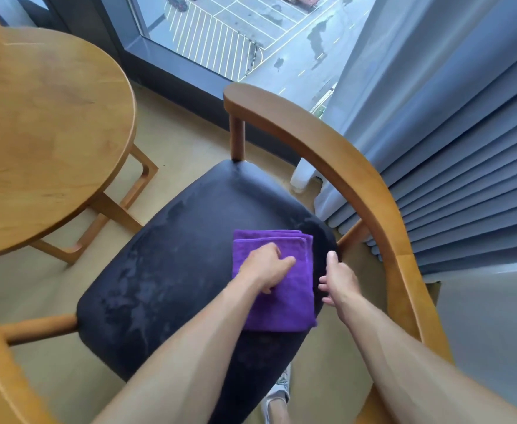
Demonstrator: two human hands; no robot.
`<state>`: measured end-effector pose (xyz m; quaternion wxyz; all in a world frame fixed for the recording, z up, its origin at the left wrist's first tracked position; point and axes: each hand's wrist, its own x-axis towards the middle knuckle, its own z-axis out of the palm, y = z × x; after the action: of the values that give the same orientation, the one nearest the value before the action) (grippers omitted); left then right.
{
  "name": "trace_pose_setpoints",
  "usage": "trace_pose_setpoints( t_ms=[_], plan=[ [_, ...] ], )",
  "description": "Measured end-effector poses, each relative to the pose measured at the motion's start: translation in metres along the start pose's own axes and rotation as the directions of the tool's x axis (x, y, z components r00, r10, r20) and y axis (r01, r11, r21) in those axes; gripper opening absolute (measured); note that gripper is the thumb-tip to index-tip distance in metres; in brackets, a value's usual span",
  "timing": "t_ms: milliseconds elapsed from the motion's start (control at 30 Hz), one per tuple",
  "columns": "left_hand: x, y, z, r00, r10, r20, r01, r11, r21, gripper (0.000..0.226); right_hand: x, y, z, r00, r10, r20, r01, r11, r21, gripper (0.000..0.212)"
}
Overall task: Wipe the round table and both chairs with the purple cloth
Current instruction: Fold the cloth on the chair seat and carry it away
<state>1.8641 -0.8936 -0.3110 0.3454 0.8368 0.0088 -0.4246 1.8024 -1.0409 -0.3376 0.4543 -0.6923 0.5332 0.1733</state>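
Beige floor (pixel 52 289), grey-blue curtain (pixel 465 148), window (pixel 236 32) overlooking car park.

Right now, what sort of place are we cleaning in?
Probably a high-floor hotel room or flat: a round wooden table and dark-cushioned wooden armchair sit beside a floor-length window overlooking a car park, with blue pleated curtains.

The seat (pixel 165 270) lies open left of the cloth (pixel 278 289). The curved armrest (pixel 358 179) walls in the frame's right side and top, with a post (pixel 237 139) at upper centre. The table (pixel 43 133) crowds the upper left; floor (pixel 171 148) shows between.
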Motion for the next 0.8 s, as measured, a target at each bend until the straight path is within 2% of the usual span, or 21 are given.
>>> trace_pose_setpoints(
  t_ms=[100,133,200,267,400,467,533,600,633,700,800],
  plan=[
    [0.015,-0.02,-0.013,0.943,0.115,-0.313,-0.019,0.955,0.296,0.031,-0.004,0.007,0.004,0.996,0.013,0.087,-0.005,0.995,-0.1,0.074],
    [0.018,-0.025,-0.02,0.917,0.188,-0.352,-0.029,0.911,0.411,0.036,-0.005,0.009,0.007,0.995,-0.008,0.101,0.024,0.987,-0.159,0.074],
    [0.027,-0.03,-0.032,0.915,0.271,-0.3,-0.065,0.831,0.552,0.051,-0.006,0.012,0.012,0.994,-0.049,0.099,0.075,0.956,-0.285,0.068],
    [0.037,-0.029,-0.037,0.943,0.256,-0.214,-0.079,0.795,0.602,0.064,-0.004,0.013,0.015,0.994,-0.042,0.099,0.074,0.937,-0.34,0.062],
    [0.053,-0.021,-0.038,0.964,0.174,-0.201,-0.002,0.761,0.649,0.067,-0.003,0.015,0.02,0.986,-0.016,0.167,0.057,0.968,-0.246,0.044],
    [0.056,-0.02,-0.042,0.983,0.115,-0.142,0.005,0.762,0.648,0.058,-0.005,0.015,0.019,0.976,-0.048,0.211,0.095,0.971,-0.22,0.033],
    [0.055,-0.021,-0.052,0.996,0.079,-0.036,-0.042,0.804,0.594,0.038,-0.008,0.012,0.015,0.956,-0.108,0.274,0.167,0.965,-0.202,0.026],
    [0.047,-0.029,-0.069,0.993,0.094,0.067,-0.114,0.89,0.442,0.019,-0.014,0.002,0.01,0.919,-0.155,0.363,0.219,0.965,-0.145,0.023],
    [0.041,-0.035,-0.08,0.99,0.116,0.076,-0.135,0.93,0.341,0.014,-0.016,-0.006,0.007,0.899,-0.181,0.4,0.25,0.96,-0.128,0.024],
    [0.024,-0.053,-0.107,0.987,0.153,0.051,-0.158,0.983,0.096,0.011,-0.017,-0.03,0.002,0.864,-0.237,0.445,0.331,0.933,-0.145,0.026],
    [-0.009,-0.09,-0.138,0.98,0.197,0.04,-0.179,0.948,-0.264,0.023,-0.01,-0.082,0.002,0.81,-0.321,0.49,0.49,0.831,-0.265,0.034]
  ],
)
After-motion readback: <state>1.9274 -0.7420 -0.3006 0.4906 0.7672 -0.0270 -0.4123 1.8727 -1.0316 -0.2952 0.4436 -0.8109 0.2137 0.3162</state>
